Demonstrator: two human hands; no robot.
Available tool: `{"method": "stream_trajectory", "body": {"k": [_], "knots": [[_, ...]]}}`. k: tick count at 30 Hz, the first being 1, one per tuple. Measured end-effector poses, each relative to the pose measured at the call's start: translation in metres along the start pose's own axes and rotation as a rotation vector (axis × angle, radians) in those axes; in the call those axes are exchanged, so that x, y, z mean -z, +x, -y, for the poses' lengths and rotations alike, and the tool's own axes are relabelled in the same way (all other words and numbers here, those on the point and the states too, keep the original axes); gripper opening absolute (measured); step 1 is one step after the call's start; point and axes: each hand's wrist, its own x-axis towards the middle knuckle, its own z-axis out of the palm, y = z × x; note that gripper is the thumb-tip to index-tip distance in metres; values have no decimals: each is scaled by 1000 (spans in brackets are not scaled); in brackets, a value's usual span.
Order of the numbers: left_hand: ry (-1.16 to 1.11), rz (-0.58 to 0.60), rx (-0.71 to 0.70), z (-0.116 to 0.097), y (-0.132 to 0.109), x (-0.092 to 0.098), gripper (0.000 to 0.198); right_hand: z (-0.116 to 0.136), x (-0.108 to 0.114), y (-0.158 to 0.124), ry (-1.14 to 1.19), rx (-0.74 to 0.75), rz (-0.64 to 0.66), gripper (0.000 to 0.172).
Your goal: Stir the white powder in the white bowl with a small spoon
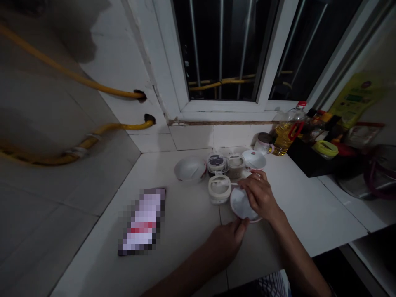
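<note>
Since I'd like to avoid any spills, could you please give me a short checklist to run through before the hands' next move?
1. Left hand steadying the round white bowl with the reddish rim: ok, fingers at its near edge.
2. Right hand over that bowl: ok, fingers bent.
3. Right hand's grip: cannot tell, what it holds is unclear.
4. Room beside the clear rounded-square container with the cream-rimmed lid: not ok, almost no gap shows before the bowl.
5. Larger round whitish bowl away from both hands: ok.
</note>
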Motion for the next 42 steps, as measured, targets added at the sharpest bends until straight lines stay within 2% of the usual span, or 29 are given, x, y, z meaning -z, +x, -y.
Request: {"method": "stream_trajectory", "body": {"k": [3,5,7,11,14,21,26,31,35,42], "knots": [[-4,-5,1,0,-1,0,45,-7,14,-5,71,-252,-43,20],[0,-2,5,0,-1,0,45,-14,25,-9,99,-420,8,24],[2,-8,0,0,-1,0,43,-20,34,-12,99,-510,115,25],[14,-52,-22,0,-1,0,41,-26,37,-15,-10,-510,361,23],[30,-56,-21,0,-1,-1,41,-24,33,-16,-7,-480,494,22],[34,3,-8,0,-1,1,40,-19,41,-18,280,-573,627,26],[11,-21,-12,0,-2,1,41,-22,45,-16,451,-698,639,20],[20,-55,-28,0,-1,0,38,-29,48,-17,584,-856,541,19],[30,-55,-28,0,-1,1,39,-33,53,-20,559,-845,495,23],[12,-44,-21,1,-2,0,39,-32,53,-20,629,-887,580,22]]}}
